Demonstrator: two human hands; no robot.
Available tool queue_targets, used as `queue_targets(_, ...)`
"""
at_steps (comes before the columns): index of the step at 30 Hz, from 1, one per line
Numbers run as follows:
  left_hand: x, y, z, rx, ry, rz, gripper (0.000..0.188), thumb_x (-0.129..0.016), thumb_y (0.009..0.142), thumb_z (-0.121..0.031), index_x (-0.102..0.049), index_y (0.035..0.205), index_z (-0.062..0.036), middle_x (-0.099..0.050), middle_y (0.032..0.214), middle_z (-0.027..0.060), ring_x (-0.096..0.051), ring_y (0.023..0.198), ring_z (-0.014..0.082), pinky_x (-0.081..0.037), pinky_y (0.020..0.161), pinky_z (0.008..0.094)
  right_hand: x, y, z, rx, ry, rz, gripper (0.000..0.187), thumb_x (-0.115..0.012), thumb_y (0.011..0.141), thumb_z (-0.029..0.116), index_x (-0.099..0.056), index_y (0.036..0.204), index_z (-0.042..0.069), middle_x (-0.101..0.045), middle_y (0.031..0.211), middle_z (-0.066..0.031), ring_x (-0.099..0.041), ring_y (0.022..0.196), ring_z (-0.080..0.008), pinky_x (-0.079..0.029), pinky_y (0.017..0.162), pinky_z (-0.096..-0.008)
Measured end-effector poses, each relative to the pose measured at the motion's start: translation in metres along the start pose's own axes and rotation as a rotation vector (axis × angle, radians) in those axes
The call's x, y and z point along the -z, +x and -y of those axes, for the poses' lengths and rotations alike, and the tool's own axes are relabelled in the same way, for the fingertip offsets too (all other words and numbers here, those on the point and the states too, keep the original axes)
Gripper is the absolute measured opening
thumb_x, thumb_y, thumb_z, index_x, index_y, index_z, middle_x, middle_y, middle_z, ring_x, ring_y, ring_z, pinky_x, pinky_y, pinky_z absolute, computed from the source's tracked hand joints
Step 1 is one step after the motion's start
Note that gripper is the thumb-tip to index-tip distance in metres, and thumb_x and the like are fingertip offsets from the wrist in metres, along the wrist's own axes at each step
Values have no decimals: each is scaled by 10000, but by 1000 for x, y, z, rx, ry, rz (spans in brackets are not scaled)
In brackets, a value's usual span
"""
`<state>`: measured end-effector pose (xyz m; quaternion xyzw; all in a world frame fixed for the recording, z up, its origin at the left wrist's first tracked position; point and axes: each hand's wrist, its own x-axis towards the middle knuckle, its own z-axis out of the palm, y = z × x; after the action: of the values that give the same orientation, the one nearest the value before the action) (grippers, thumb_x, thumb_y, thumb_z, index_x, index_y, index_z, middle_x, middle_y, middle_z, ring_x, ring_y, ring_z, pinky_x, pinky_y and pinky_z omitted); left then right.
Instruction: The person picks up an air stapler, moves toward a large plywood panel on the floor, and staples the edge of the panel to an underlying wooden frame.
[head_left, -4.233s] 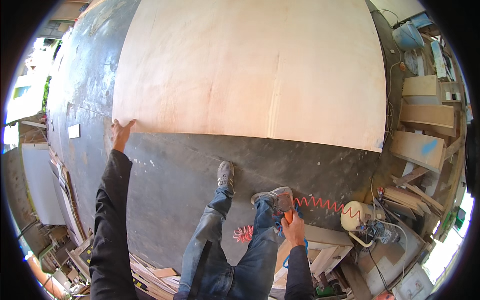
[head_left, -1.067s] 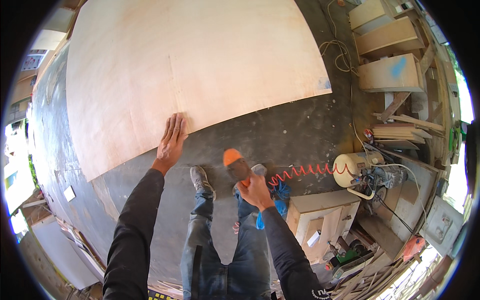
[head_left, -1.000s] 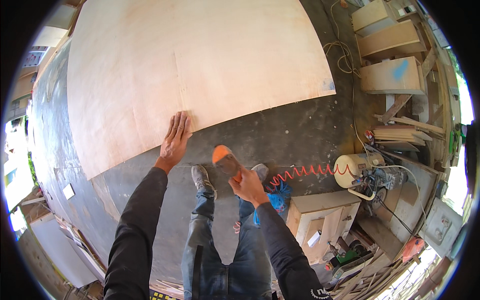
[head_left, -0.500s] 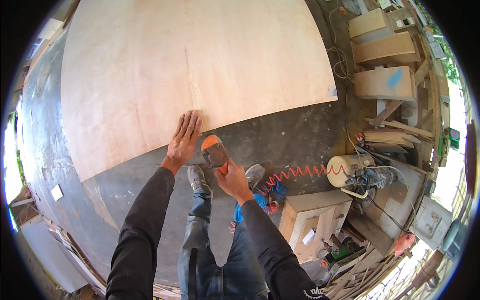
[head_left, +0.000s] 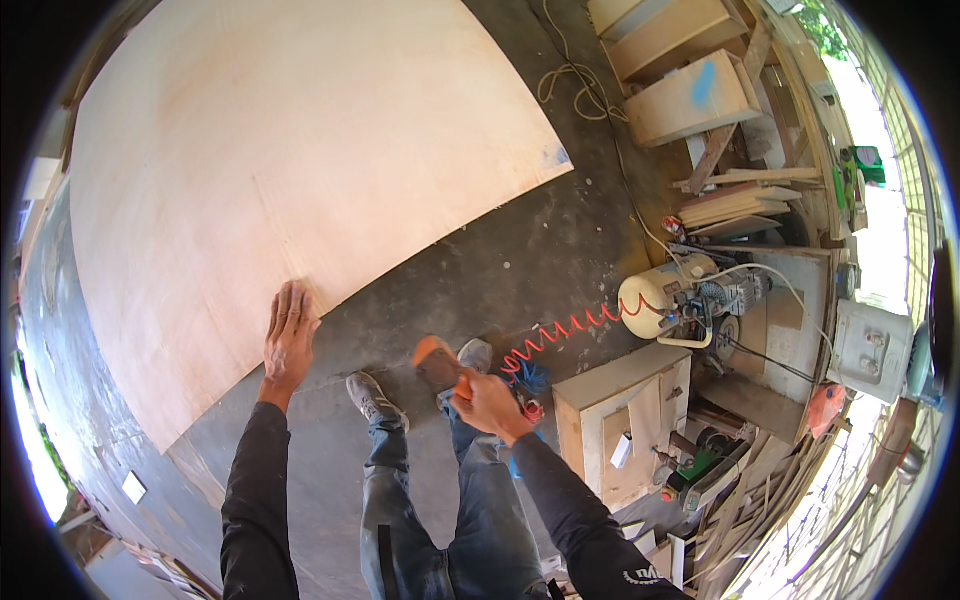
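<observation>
Plywood sheet meets only our left hand, flat, fingers together; our right hand, curled round the orange tool, has swung farther away.

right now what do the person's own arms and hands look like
Both arms wear long, dark, nearly black sleeves reaching the wrists. The right sleeve carries a white printed mark; the left sleeve looks plain. The left hand and right hand are bare, without gloves.
</observation>
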<state>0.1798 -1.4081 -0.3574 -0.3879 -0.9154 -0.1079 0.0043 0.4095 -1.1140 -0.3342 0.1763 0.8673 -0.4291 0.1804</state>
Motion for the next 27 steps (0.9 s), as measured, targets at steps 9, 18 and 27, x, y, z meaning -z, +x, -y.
queue_targets(9, 8, 42, -42, 68, 36, 19, 697, -656, 938, -259, -371, 1510, 21, -310, 1597, 250, -279, 1495, 407, -209, 1228, 535, 84, -75, -105, -227, -15, -207, 310, -705, 819, 222, -626, 1032, 11, -677, 798, -271, -658, 785, -486, -535, 699, -540)
queue_targets(18, -47, 188, -101, -83, 134, 161, 717, -649, 950, -342, -359, 1541, -58, -257, 1630, 209, -223, 1518, 387, -220, 1196, 613, 113, -57, -126, -203, 196, -354, 250, -697, 828, 157, -597, 953, -36, -649, 731, -268, -651, 721, -491, -519, 621, -492)
queue_targets(27, -42, 172, -97, -125, 133, 139, 732, -672, 942, -306, -338, 1550, -71, -224, 1650, 174, -187, 1537, 363, -203, 1197, 636, 173, 15, -118, -189, 317, -334, 216, -661, 834, 149, -588, 886, -47, -580, 629, -197, -615, 531, -309, -469, 536, -408)
